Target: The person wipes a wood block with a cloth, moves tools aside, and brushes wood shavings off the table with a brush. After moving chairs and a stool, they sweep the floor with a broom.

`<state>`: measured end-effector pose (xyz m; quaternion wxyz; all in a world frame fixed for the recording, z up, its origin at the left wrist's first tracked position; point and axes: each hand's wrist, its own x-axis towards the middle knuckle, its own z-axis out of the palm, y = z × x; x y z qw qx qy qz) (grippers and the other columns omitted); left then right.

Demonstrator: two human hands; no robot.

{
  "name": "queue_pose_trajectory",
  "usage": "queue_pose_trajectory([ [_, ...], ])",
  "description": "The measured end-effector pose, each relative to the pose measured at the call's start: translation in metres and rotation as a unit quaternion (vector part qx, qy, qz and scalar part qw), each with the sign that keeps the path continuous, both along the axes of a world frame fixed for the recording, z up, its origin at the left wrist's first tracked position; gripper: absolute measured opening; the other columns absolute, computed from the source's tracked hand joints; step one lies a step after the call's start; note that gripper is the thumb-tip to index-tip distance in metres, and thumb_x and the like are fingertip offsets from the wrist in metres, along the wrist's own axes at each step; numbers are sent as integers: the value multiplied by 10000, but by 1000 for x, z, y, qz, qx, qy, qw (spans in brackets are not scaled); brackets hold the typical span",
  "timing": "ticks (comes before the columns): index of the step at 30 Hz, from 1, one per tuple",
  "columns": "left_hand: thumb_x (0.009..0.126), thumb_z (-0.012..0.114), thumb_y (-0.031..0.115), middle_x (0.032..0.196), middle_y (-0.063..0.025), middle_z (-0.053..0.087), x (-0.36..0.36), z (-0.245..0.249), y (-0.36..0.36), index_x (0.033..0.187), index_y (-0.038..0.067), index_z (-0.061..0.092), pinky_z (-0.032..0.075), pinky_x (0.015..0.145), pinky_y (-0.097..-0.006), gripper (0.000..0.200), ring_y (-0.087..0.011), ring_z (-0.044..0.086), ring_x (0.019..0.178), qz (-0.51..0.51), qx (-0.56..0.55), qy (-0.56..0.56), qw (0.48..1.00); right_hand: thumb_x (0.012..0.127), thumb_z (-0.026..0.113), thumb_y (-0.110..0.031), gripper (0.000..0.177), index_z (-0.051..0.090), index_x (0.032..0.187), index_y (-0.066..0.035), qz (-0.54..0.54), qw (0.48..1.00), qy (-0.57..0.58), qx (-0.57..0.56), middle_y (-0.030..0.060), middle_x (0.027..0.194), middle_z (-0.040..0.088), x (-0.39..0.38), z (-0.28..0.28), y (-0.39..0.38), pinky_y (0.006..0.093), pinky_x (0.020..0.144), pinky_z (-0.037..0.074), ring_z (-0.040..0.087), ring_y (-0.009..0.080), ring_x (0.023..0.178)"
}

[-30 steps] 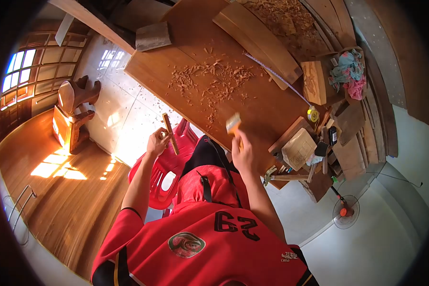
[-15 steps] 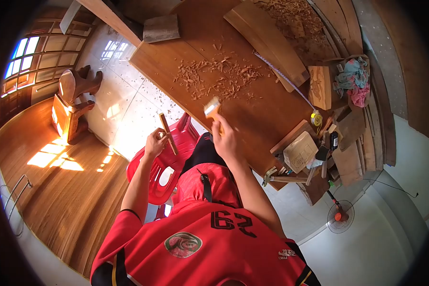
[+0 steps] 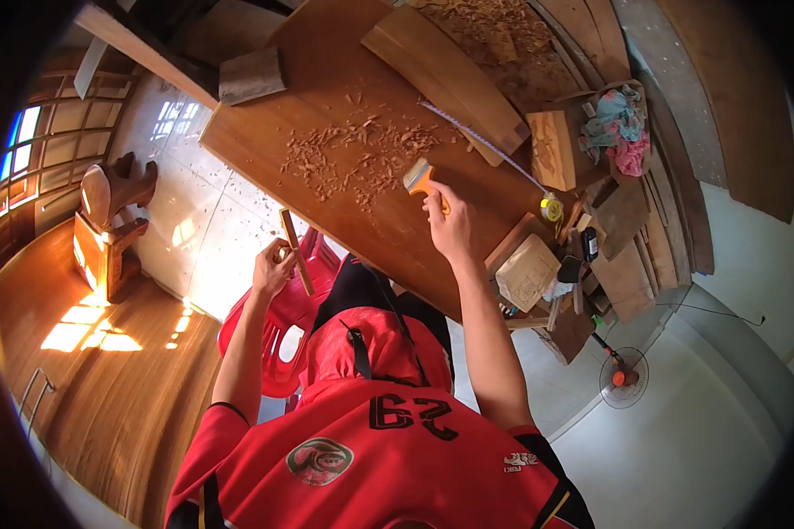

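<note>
I'd call it mid-sweep: right hand [image 3: 450, 231] fisted round brush [image 3: 420, 176] beside shavings [image 3: 353, 154] on the table [image 3: 388, 225], left hand [image 3: 272, 264] pinching a stick [image 3: 293, 249] off its near edge; next stroke wants bristles flat.

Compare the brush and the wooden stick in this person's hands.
The brush, in the right hand, has an orange handle and pale bristles; the stick, in the left hand, is plain brown wood, thin and straight. The brush is over the table beside the shavings; the stick is held past the table's edge, near the red chair. Each is gripped by one hand.
</note>
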<state>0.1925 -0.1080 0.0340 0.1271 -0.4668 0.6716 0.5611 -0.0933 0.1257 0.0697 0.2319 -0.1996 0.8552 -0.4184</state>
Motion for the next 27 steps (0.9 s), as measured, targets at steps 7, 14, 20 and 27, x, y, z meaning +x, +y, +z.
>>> queue_pose_trajectory([
  [7, 905, 629, 150, 713, -45, 642, -49, 39, 12, 986, 6, 642, 479, 529, -267, 166, -87, 585, 597, -56, 89, 42, 993, 984, 505, -256, 306, 667, 1096, -22, -72, 965, 82, 236, 205, 910, 718, -57, 6, 62, 437, 763, 551, 702, 374, 880],
  [14, 845, 682, 294, 757, -122, 679, -91, 39, 52, 1013, 50, 661, 522, 619, -365, 297, -235, 682, 646, -227, 61, 36, 971, 960, 561, -140, 290, 610, 1220, -24, 36, 990, 116, 68, 217, 1088, 613, -57, -16, -12, 441, 880, 481, 597, 387, 984],
  [20, 827, 685, 412, 884, -154, 711, -129, 49, 76, 1017, 98, 674, 542, 735, -439, 367, -355, 693, 834, -333, 22, 41, 942, 961, 540, -100, 306, 596, 1254, -28, 14, 986, 74, 151, 234, 1099, 557, -48, 17, 8, 465, 877, 478, 579, 398, 1007],
  [27, 813, 682, 437, 885, -139, 727, -145, 22, 134, 1020, 140, 703, 555, 791, -457, 362, -354, 703, 858, -405, -9, 6, 914, 930, 589, -59, 265, 619, 1194, -59, 36, 998, 51, 30, 202, 1142, 561, -40, -39, -27, 444, 784, 511, 622, 386, 906],
])
